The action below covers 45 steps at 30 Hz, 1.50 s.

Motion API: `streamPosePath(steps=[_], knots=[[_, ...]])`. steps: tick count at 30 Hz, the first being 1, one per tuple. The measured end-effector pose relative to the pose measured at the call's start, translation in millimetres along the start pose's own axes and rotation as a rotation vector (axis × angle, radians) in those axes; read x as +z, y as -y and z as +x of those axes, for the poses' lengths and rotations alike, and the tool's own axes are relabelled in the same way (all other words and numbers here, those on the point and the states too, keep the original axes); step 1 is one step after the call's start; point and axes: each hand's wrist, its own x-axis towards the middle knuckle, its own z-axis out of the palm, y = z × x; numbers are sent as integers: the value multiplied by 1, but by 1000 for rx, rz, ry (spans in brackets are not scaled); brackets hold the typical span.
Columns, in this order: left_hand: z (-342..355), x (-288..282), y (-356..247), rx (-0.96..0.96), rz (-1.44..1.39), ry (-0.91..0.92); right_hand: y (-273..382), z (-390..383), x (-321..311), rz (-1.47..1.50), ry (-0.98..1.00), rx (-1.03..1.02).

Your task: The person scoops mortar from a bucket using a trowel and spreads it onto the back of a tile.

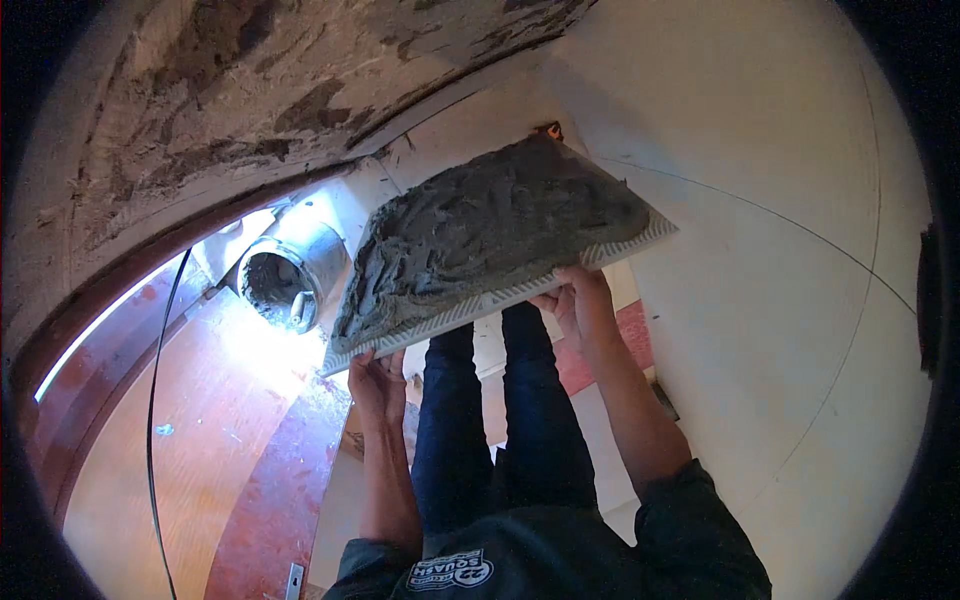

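Mortar-coated tile point(490, 235), mid-frame, seems at the handling step: left hand point(378, 385) and right hand point(580, 305) grip its lower edge, fingertips partly hidden; moving it calls for even support.

This is a room under building work, whether home or shop cannot be told: grey mortar point(500, 215) coats a tile point(610, 253), a mortar-smeared bucket point(318, 245) stands left of the tile, a rough, blotchy wall point(290, 90) rises beyond it, and a pale, jointed wall point(770, 220) lies right of it.
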Motion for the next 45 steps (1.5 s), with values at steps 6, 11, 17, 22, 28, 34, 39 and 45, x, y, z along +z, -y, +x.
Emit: streamPosePath(steps=[6,11,17,22,28,34,39,45], knots=[[7,3,-1,63,-12,137,2,2,-1,46,47,-28],[11,9,-2,74,2,203,-5,7,-3,46,48,-124],[18,8,-5,87,4,219,2,-2,6,9,128,-98],[23,10,-5,61,-2,232,2,4,3,0,108,-151],[20,5,-4,44,-38,210,5,-2,8,27,101,-122],[17,-20,12,-54,10,74,-5,11,-17,21,91,-30],[20,-51,41,-191,-75,-119,-33,14,-36,15,-69,34],[-1,-48,64,-312,-65,-209,-26,-7,-50,22,-147,66]])
